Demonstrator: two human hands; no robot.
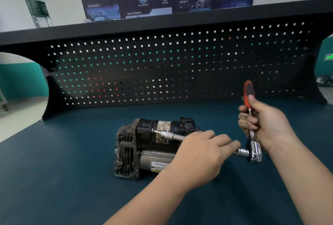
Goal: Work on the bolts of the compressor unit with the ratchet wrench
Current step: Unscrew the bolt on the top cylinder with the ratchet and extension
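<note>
Our forearms reach in from the lower edge, over the dark bench (54,179). Our left hand (201,158) lies palm down over the extension bar (173,135), fingers curled round it, steadying it where it runs from the ratchet head to the compressor (144,149). Our right hand (266,124) is wrapped round the wrench (251,127), thumb up along the red grip, with the handle standing nearly upright and the chrome head low, right of the left fingertips.

The compressor sits mid-bench, on its side, the finned casting facing left and the bar's tip meeting its upper part; we cannot make out the bolt itself.

We judge the unit heavy and rigid, unlikely to slide much, though a hard pull could rock it. The wrench is stiff steel; its rubber grip is the place for leverage, held far from the head. The long bar could tilt off the bolt, so the left hand should keep it in line.
</note>
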